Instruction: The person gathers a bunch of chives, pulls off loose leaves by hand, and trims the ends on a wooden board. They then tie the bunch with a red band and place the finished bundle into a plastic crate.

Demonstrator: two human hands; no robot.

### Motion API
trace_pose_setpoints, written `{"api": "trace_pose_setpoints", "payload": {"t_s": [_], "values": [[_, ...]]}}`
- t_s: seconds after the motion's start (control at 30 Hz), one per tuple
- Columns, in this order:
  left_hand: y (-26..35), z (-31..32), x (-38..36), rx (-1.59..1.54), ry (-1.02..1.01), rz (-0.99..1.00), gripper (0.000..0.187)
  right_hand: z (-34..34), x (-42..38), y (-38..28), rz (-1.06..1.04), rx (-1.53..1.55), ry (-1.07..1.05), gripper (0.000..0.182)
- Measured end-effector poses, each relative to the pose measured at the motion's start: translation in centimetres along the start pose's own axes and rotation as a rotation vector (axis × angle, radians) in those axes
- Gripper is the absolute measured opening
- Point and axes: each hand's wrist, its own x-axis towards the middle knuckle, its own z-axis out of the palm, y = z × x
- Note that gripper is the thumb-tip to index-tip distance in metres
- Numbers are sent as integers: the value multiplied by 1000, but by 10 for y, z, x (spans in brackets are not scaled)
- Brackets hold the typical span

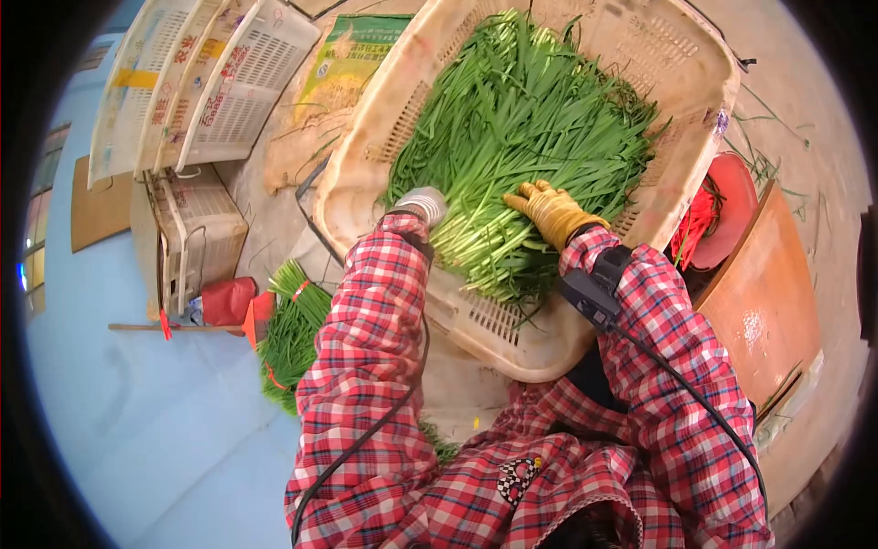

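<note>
A big heap of garlic chives [540,119] fills much of a cream plastic crate [366,188] in front of me, the pale stalk ends toward my body. My left hand [425,203], in a whitish glove, is at the left edge of the pale stalks; its fingers are hidden from view. My right hand [549,212], in a yellow glove, rests on the chives at the right of the stalks. Its fingers are stretched out over the leaves, slightly apart.
Tied chive bundles [297,320] lie left of my arm. White crates [229,82] stand stacked at upper left beside a printed sack [352,64]. Right of the crate, a red bowl [736,197] holds red ties, next to a brown board [768,284]. Cables run along both sleeves.
</note>
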Motion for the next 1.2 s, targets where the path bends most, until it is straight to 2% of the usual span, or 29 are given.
{"api": "trace_pose_setpoints", "payload": {"t_s": [0.1,0.17,0.2,0.3,0.43,0.53,0.57,0.67,0.73,0.77,0.8,0.83,0.87,0.97,1.0,1.07,1.1,1.13,1.2], "values": [[-7,31,8,-475,38,159,23,1,-2,3,-16,14,9,88],[36,3,-44,279,41,437,28,7,-1,8,5,68,39,78],[60,-13,-75,656,43,566,32,-1,-5,8,1,37,-24,73],[82,-3,-115,-296,-4,216,47,11,-2,21,-13,66,-5,66],[81,20,-112,-391,205,146,89,10,-3,22,-31,96,73,67],[102,3,-153,-283,-11,85,119,5,0,12,-88,53,95,66],[109,3,-158,-153,36,50,125,9,2,10,-106,67,118,66],[104,17,-143,-168,115,104,121,21,-4,9,-198,130,226,65],[91,40,-112,-259,301,220,95,23,-15,-4,-339,215,278,67],[87,53,-93,-312,377,300,81,24,-15,-10,-344,198,296,69],[86,51,-94,-320,318,-45,66,25,-16,-14,-356,183,312,72],[86,39,-97,-207,217,-30,61,15,-20,-18,-271,141,280,74],[88,38,-101,-251,202,-41,62,7,-24,-25,-160,91,257,77],[89,39,-108,-390,278,-83,54,-12,-34,-50,-273,64,419,85],[90,36,-111,-417,277,-75,51,-7,-32,-51,-329,119,353,99],[102,33,-120,-369,271,11,46,-8,-48,-72,-232,-96,256,111],[102,31,-123,-343,267,50,44,-2,-43,-71,-249,-156,280,116],[105,24,-137,-303,296,150,39,-4,-40,-72,-259,-172,296,116],[96,24,-149,-373,330,196,38,-7,-39,-75,-278,-202,328,114]]}}
